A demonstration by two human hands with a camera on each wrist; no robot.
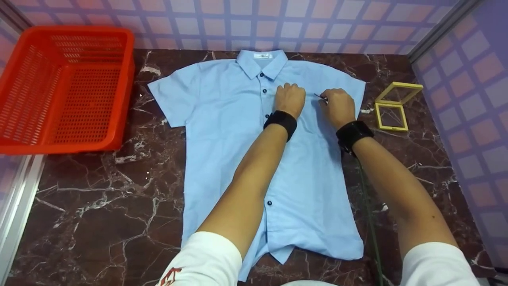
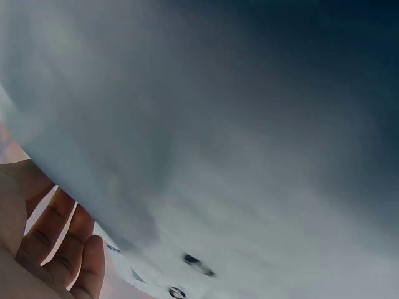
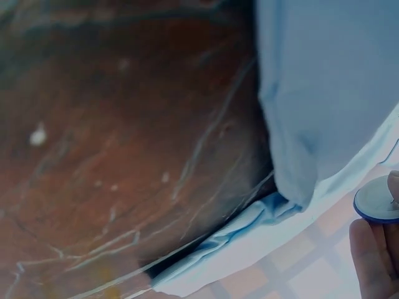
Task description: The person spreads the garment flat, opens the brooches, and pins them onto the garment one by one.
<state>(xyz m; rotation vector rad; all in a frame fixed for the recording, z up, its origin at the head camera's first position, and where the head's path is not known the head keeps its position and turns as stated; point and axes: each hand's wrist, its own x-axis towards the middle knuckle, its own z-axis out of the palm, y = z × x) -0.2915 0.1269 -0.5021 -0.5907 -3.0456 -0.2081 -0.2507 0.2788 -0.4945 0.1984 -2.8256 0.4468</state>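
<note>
A light blue short-sleeved button-up shirt (image 1: 230, 131) lies spread front up, its collar toward the back wall. My left hand (image 1: 291, 99) is on the upper chest beside the button placket, fingers bent, gripping the cloth; its fingertips are partly hidden by fabric in the left wrist view. Over the chest on the right side, my right hand (image 1: 339, 105) pinches a small round badge (image 3: 377, 198), white with a blue rim, between thumb and fingers. In the head view only a thin dark edge of the badge shows.
A red plastic basket (image 1: 123, 95) stands at the back left. Right of the shirt is an opened yellow-framed case (image 1: 392, 128) with clear panels. Beneath everything is a dark marbled tabletop (image 1: 99, 206), with checkered walls behind and to the right. A green cord (image 1: 371, 226) trails from the right wristband.
</note>
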